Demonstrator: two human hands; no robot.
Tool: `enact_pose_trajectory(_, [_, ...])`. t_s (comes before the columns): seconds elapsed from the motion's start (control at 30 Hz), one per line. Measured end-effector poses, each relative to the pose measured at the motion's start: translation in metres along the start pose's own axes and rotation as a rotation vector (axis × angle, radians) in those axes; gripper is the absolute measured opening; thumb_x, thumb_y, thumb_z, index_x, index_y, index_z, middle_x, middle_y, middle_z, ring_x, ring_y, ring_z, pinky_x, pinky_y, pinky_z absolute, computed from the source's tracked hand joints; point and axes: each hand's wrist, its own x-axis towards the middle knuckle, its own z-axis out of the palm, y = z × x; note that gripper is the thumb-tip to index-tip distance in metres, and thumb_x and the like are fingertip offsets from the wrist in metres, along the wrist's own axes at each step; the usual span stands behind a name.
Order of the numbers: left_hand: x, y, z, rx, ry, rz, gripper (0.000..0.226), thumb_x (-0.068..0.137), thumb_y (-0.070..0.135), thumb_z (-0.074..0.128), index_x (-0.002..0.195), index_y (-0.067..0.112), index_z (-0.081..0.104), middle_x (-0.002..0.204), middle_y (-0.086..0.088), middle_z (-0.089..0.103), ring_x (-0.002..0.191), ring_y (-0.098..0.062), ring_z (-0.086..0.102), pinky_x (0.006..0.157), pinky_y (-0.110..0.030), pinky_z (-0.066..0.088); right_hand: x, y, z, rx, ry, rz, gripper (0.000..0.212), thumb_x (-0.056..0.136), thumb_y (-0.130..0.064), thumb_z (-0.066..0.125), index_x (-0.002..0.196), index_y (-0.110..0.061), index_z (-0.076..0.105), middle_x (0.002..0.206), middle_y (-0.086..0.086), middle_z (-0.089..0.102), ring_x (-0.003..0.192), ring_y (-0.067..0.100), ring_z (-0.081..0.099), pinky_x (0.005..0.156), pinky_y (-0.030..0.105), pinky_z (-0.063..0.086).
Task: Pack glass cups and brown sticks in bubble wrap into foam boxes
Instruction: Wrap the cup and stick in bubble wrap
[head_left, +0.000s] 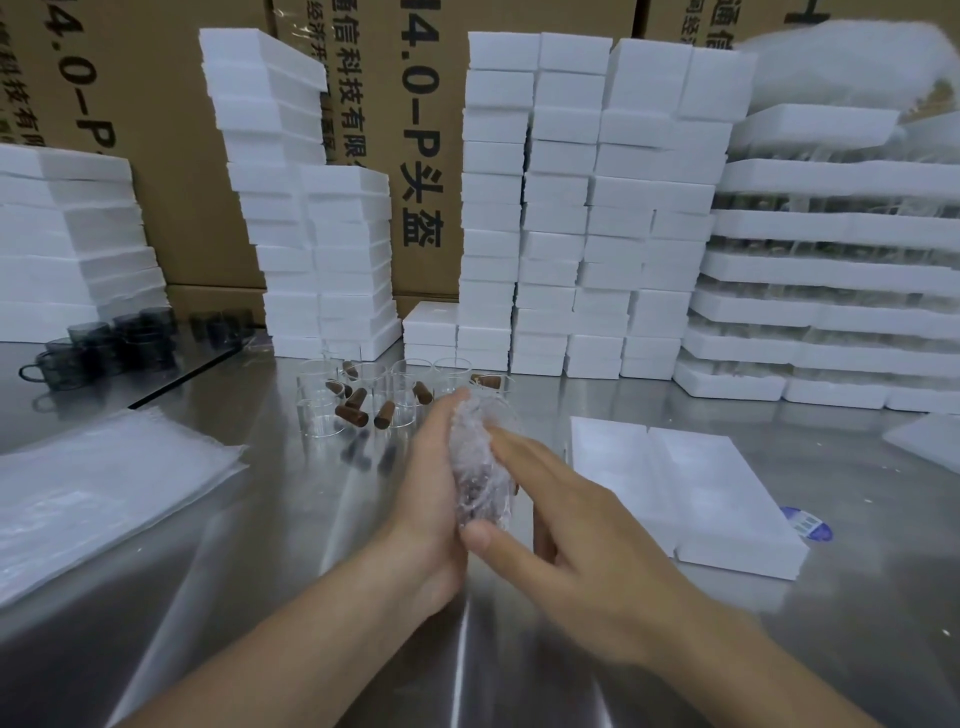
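Head view, centre frame: cups bubble-wrapped bundle (480, 467) in left hand (431, 499), presses it with straight fingers of right hand (582, 551); glass cups (400, 400), brown sticks (352, 414) just beyond, foam boxes (691, 488) at right.

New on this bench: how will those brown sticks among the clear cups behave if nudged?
The brown sticks are short cylinders, mostly lying sideways on the smooth steel table, so they would probably roll. Small, so likely light; one could bump the clear cups beside them.
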Motion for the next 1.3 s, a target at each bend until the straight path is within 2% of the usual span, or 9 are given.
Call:
enact_pose_trajectory(0.1, [-0.003, 0.000, 0.000, 0.186, 0.057, 0.215, 0.051, 0.082, 0.066, 0.073, 0.105, 0.021, 0.078, 0.099, -0.005, 0.080, 0.100, -0.024, 0.078, 0.097, -0.044, 0.058, -0.001, -0.002, -0.001, 0.019, 0.015, -0.016, 0.057, 0.092, -0.083, 0.045, 0.140, -0.053, 0.041, 0.134, -0.040, 0.049, 0.089, -0.014, 0.051, 0.082, 0.020, 0.047])
enact_pose_trajectory(0.17, [-0.001, 0.002, -0.007, 0.464, 0.015, 0.530, 0.035, 0.086, 0.062, 0.070, 0.097, 0.028, 0.072, 0.085, 0.003, 0.075, 0.085, -0.014, 0.075, 0.081, -0.032, 0.058, -0.002, -0.001, -0.002, 0.037, 0.020, -0.001, 0.030, 0.091, -0.077, 0.054, 0.113, -0.058, 0.045, 0.099, -0.039, 0.054, 0.077, -0.003, 0.057, 0.065, 0.015, 0.040])
enact_pose_trajectory(0.27, [0.002, 0.009, -0.020, 0.831, -0.068, 0.738, 0.028, 0.097, 0.059, 0.060, 0.098, 0.031, 0.064, 0.085, -0.002, 0.069, 0.078, -0.017, 0.071, 0.071, -0.035, 0.058, -0.002, 0.002, -0.004, 0.053, -0.022, -0.010, 0.044, 0.092, -0.073, 0.058, 0.130, -0.056, 0.046, 0.096, -0.037, 0.057, 0.073, 0.005, 0.064, 0.062, 0.016, 0.043])
enact_pose_trajectory(0.47, [0.005, 0.012, -0.003, 0.444, 0.148, 0.301, 0.032, 0.099, 0.061, 0.064, 0.130, 0.056, 0.061, 0.123, 0.029, 0.065, 0.111, 0.003, 0.065, 0.089, -0.031, 0.054, 0.001, 0.008, 0.003, 0.035, 0.141, 0.020, 0.044, 0.093, -0.064, 0.060, 0.131, -0.043, 0.051, 0.127, -0.032, 0.054, 0.077, 0.001, 0.068, 0.070, 0.027, 0.056])
enact_pose_trajectory(0.6, [0.007, 0.011, -0.003, -0.058, 0.092, -0.298, 0.058, 0.102, 0.055, 0.056, 0.133, 0.009, 0.072, 0.110, -0.007, 0.073, 0.096, -0.026, 0.072, 0.072, -0.036, 0.059, 0.005, 0.010, -0.001, 0.101, 0.221, 0.021, 0.043, 0.093, -0.058, 0.065, 0.134, -0.048, 0.054, 0.130, -0.031, 0.056, 0.083, 0.003, 0.070, 0.066, 0.019, 0.053])
enact_pose_trajectory(0.83, [0.010, -0.006, -0.010, 0.022, -0.006, -0.240, 0.066, 0.101, 0.069, 0.049, 0.088, 0.016, 0.086, 0.101, -0.011, 0.082, 0.085, -0.026, 0.082, 0.067, -0.035, 0.065, 0.000, 0.012, 0.002, 0.096, 0.079, 0.022, 0.076, 0.076, -0.076, 0.071, 0.142, -0.068, 0.035, 0.126, -0.041, 0.054, 0.103, -0.004, 0.059, 0.081, 0.020, 0.048])
enact_pose_trajectory(1.03, [0.010, 0.012, -0.011, 0.270, -0.125, -0.201, 0.078, 0.081, 0.078, 0.074, 0.128, 0.015, 0.078, 0.131, -0.023, 0.073, 0.129, -0.039, 0.068, 0.118, -0.055, 0.046, 0.004, 0.013, -0.005, 0.295, 0.148, 0.004, 0.074, 0.082, -0.044, 0.080, 0.146, -0.052, 0.044, 0.119, -0.019, 0.070, 0.098, 0.011, 0.074, 0.081, 0.036, 0.062])
enact_pose_trajectory(1.2, [0.017, 0.034, -0.027, 0.352, -0.279, -0.254, 0.073, 0.079, 0.074, 0.083, 0.133, 0.025, 0.075, 0.129, -0.017, 0.073, 0.094, -0.017, 0.071, 0.077, -0.029, 0.054, 0.007, 0.022, -0.018, 0.502, 0.256, 0.066, 0.069, 0.088, -0.036, 0.081, 0.146, -0.047, 0.046, 0.118, -0.013, 0.071, 0.093, 0.017, 0.077, 0.072, 0.032, 0.065])
enact_pose_trajectory(1.3, [0.021, 0.034, -0.039, 0.264, -0.291, -0.310, 0.065, 0.075, 0.064, 0.093, 0.123, 0.022, 0.081, 0.121, -0.011, 0.078, 0.093, -0.021, 0.075, 0.075, -0.030, 0.060, 0.009, 0.032, -0.020, 0.555, 0.309, 0.198, 0.064, 0.084, -0.049, 0.082, 0.139, -0.053, 0.050, 0.117, -0.011, 0.071, 0.078, 0.021, 0.077, 0.060, 0.030, 0.061])
